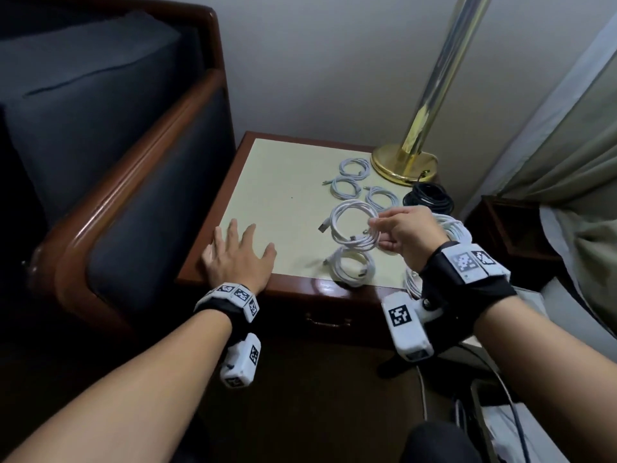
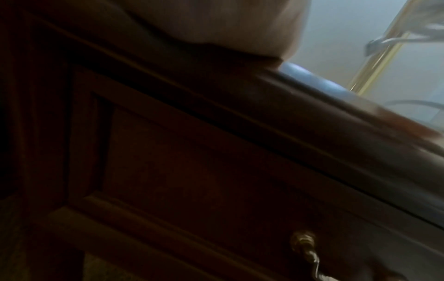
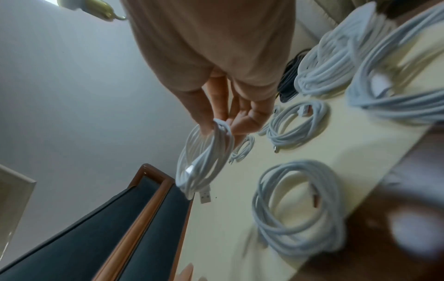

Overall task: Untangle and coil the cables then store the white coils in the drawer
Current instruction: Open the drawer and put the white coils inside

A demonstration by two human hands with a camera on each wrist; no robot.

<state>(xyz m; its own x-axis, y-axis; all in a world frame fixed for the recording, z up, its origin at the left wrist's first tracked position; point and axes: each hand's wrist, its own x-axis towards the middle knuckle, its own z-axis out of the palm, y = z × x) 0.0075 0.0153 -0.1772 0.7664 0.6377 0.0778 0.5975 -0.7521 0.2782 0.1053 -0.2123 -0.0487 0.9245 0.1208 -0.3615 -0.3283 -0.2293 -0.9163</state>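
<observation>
right hand pinches a white coil by its rim, held just above the surface. left hand lies flat, fingers spread, holding nothing, at the front-left edge. approx 6 more white coils lie wound on top, black coil by the lamp base. coiling looks done; drawer closed, storing still left. no readable writing, only wrist-band markers.
</observation>
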